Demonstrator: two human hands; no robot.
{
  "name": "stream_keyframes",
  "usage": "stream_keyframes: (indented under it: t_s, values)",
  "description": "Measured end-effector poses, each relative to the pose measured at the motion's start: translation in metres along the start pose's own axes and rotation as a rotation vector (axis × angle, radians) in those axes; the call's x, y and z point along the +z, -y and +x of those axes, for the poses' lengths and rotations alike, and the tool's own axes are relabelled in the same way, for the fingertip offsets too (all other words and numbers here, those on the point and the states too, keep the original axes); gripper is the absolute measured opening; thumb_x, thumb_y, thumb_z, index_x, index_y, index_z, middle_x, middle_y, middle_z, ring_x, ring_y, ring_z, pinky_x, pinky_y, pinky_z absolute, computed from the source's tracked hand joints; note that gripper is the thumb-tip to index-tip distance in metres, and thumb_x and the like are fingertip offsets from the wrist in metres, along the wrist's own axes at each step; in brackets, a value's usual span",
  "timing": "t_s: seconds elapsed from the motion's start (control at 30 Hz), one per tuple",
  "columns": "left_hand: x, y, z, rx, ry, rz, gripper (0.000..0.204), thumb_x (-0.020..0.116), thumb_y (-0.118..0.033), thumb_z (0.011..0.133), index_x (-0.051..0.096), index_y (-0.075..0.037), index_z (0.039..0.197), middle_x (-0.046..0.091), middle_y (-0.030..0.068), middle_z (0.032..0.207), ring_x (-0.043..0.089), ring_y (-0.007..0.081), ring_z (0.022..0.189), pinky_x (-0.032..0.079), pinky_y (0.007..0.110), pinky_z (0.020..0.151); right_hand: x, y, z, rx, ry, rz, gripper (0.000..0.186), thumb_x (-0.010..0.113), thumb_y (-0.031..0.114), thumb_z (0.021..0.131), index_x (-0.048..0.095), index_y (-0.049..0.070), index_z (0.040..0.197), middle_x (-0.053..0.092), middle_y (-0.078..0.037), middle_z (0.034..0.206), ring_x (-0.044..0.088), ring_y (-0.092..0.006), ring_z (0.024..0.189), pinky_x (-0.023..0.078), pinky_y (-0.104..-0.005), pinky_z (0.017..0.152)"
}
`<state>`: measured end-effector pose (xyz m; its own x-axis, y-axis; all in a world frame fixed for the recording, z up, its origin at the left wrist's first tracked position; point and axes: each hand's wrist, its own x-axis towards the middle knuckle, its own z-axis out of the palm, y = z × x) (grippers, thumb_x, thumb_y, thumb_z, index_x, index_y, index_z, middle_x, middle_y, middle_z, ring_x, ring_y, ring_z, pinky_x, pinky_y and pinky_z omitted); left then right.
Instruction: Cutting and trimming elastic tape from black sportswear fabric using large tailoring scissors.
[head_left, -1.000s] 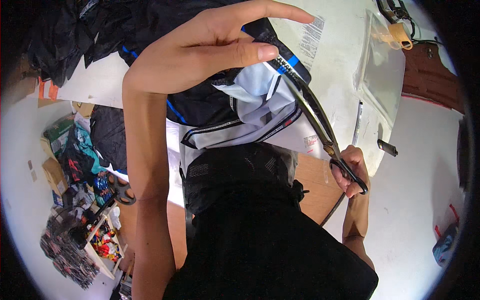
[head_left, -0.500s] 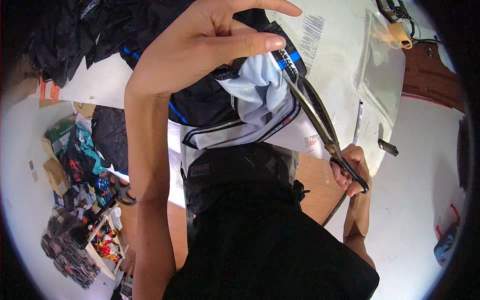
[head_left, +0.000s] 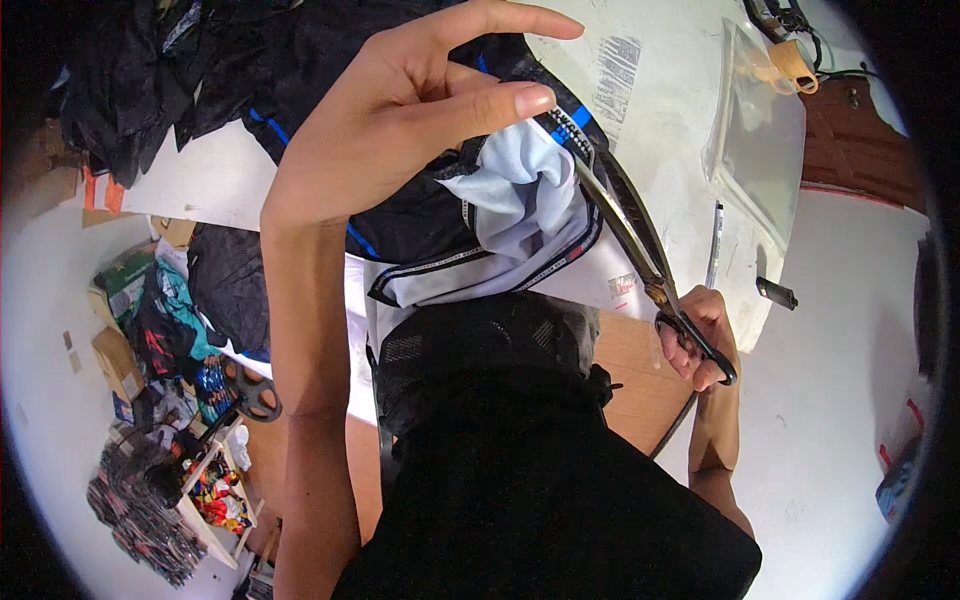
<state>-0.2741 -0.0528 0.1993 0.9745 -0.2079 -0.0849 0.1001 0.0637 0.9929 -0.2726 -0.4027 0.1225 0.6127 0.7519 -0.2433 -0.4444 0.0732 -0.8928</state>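
Observation:
My right hand (head_left: 703,335) grips the handles of long dark scissors (head_left: 640,235) at the right. Their narrowly parted blades reach up to the edge of a black, white and blue garment (head_left: 520,190) with lettered trim. Above the cloth, my left hand (head_left: 430,100) has its index finger stretched out to the right, apart from the thumb. The thumb tip presses at the garment's edge beside the blue stripe, seemingly pinching it against fingers hidden behind. Part of the white lining bunches below the thumb.
Dark garments (head_left: 190,70) lie heaped on the white table (head_left: 680,80) at the upper left. A clear plastic sheet (head_left: 755,150) and a small black object (head_left: 776,293) are at its right. Boxes, clothes and a wooden crate (head_left: 205,505) crowd the lower left.
My left hand has shifted slightly left and down with the garment's edge. The scissors' tips remain at the cloth, and my right hand has hardly moved.

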Motion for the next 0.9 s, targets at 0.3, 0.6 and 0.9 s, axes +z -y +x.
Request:
stream_keyframes:
  t_s: [0.3,0.6,0.9]
  values:
    - [0.0,0.006,-0.003,0.018,-0.039,0.001,0.046,0.054,0.0,0.088,0.038,0.006,0.131,0.039,-0.0058,0.05,0.025,-0.0001,0.044,0.016,0.019,0.043,-0.002,-0.008,0.001,-0.1,0.036,-0.029,0.059,0.089,0.043,0.047,0.052,0.001,0.066,0.046,-0.002,0.049,0.035,-0.0057,0.035,0.021,-0.021,0.033]
    - [-0.005,0.004,-0.005,0.054,0.101,-0.146,0.053,0.053,0.003,0.088,0.031,0.006,0.136,0.037,-0.0057,0.048,0.021,0.001,0.041,0.014,0.021,0.042,0.008,0.001,0.004,-0.083,-0.043,-0.094,0.059,0.088,0.049,0.047,0.054,0.003,0.058,0.044,0.003,0.044,0.035,-0.0046,0.034,0.02,-0.0208,0.033]
    - [-0.013,0.008,-0.005,0.091,0.15,-0.102,0.056,0.048,0.003,0.09,0.022,0.007,0.139,0.037,-0.0041,0.054,0.024,0.0014,0.045,0.016,0.022,0.042,-0.003,0.005,0.006,-0.004,0.092,-0.246,0.056,0.088,0.046,0.049,0.049,0.007,0.05,0.041,0.005,0.042,0.033,-0.005,0.035,0.019,-0.0229,0.035]
